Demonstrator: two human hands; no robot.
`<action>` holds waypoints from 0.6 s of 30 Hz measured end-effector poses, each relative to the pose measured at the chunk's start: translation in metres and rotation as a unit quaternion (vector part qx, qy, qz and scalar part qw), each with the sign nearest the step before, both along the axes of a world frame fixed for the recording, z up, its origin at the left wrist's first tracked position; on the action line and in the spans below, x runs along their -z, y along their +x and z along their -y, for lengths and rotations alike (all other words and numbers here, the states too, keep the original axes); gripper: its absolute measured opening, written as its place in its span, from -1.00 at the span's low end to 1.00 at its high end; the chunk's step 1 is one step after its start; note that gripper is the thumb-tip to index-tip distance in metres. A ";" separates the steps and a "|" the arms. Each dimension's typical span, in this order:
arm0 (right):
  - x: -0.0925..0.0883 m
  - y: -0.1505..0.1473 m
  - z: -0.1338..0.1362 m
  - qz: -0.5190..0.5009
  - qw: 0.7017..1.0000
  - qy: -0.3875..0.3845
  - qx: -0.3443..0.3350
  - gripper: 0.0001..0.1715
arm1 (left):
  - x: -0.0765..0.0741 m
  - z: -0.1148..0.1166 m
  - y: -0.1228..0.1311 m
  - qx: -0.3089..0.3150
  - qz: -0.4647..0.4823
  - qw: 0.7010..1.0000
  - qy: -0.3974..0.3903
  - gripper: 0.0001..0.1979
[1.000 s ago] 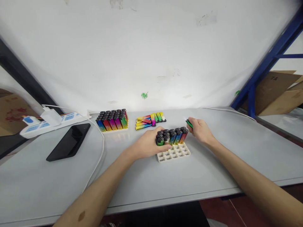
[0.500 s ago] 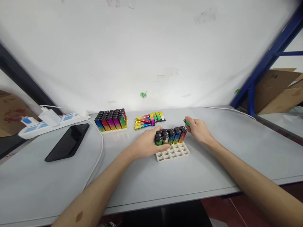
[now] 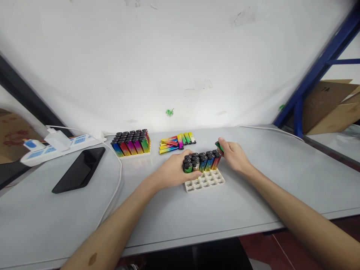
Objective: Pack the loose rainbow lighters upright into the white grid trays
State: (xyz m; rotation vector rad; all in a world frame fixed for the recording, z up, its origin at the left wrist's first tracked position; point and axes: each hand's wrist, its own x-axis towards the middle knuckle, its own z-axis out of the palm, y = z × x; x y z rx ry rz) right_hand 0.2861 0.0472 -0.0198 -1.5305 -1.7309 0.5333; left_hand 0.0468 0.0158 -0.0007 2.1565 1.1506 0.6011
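Cable [image 3: 121,170] separates phone [image 3: 80,170] from half-filled rack [image 3: 205,185] — loose lighters [image 3: 180,141] behind.

Green lighter [image 3: 219,146] partly hidden by the right hand [image 3: 233,153], cardboard box [image 3: 14,135] cut off at the left edge.

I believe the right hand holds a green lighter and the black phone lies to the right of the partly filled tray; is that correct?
Not quite: in the head view, the black phone lies to the left of the partly filled tray. The right hand does hold a green lighter.
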 end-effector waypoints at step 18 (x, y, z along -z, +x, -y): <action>0.001 0.001 -0.004 0.063 0.997 0.044 0.007 -0.44 | 0.000 0.001 0.000 0.003 0.000 1.000 0.000 -0.63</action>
